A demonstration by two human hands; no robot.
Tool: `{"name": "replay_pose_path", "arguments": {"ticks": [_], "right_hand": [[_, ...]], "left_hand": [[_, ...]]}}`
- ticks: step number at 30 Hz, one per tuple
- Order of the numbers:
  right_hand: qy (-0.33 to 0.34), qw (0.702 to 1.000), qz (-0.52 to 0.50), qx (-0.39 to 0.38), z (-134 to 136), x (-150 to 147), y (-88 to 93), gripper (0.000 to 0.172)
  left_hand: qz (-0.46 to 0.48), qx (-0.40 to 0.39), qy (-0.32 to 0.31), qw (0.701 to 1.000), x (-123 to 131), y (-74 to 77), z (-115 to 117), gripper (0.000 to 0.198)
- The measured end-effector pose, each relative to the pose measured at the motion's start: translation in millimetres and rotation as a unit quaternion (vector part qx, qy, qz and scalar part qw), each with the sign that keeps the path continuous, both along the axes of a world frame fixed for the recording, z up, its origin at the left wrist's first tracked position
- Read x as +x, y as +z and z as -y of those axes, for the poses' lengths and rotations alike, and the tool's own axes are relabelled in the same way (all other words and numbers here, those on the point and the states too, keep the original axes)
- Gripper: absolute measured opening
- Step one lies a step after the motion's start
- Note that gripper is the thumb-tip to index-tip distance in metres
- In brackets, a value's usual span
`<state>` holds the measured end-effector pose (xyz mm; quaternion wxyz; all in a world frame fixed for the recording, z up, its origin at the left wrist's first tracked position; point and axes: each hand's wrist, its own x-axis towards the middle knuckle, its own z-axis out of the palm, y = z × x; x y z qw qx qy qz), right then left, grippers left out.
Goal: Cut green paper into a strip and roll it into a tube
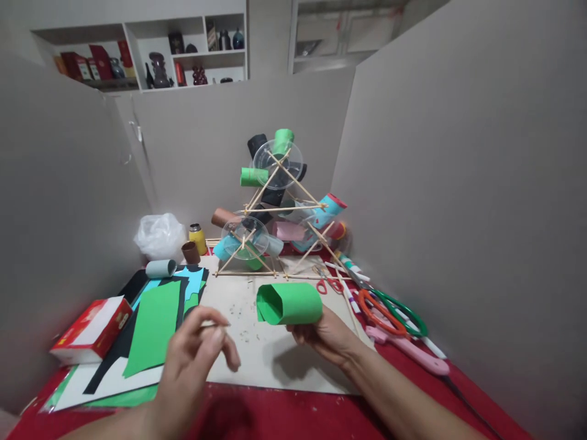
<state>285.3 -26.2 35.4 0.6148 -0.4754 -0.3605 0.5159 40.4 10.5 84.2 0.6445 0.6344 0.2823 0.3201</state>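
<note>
My right hand [323, 336] is closed on a green paper-covered tube [296, 302], held sideways above the beige board [229, 360], with its open end toward the left. To the left, my left hand [202, 348] is raised over the board, thumb and index finger close together with a small thin item between them, too small to name. Behind the hands stands a model of wooden sticks [284, 209], clear plastic discs [245, 237] and coloured tubes, among them a green one [284, 140] at the top.
Green paper [153, 324], black sheets and a red tissue box [94, 330] lie at the left. Small red scissors [328, 285], larger orange-handled scissors [380, 315] and a pink glue gun [413, 351] lie at the right. A yellow bottle [197, 238] stands behind. Grey panels enclose the table.
</note>
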Motion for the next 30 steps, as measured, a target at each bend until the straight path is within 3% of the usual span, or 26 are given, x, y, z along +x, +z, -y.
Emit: {"name": "replay_pose_path", "arguments": {"ticks": [5,8,19,30], "right_hand": [[0.017,1.0,0.022,0.014,6,-12,-6.4,0.018],[0.035,0.998,0.054,0.019,9,-18,-8.1,0.015],[0.013,0.99,0.139,0.009,17,-30,0.0,0.014],[0.037,0.988,0.147,-0.022,21,-32,1.9,0.036]], "left_hand": [[-0.029,-0.099,-0.078,0.992,36,-20.8,-23,0.038],[-0.044,-0.086,-0.082,0.992,43,-30.8,-23,0.041],[-0.01,-0.093,-0.089,0.992,48,-41.3,-19,0.034],[0.0,-0.148,-0.103,0.984,47,-56.2,-26,0.029]]}}
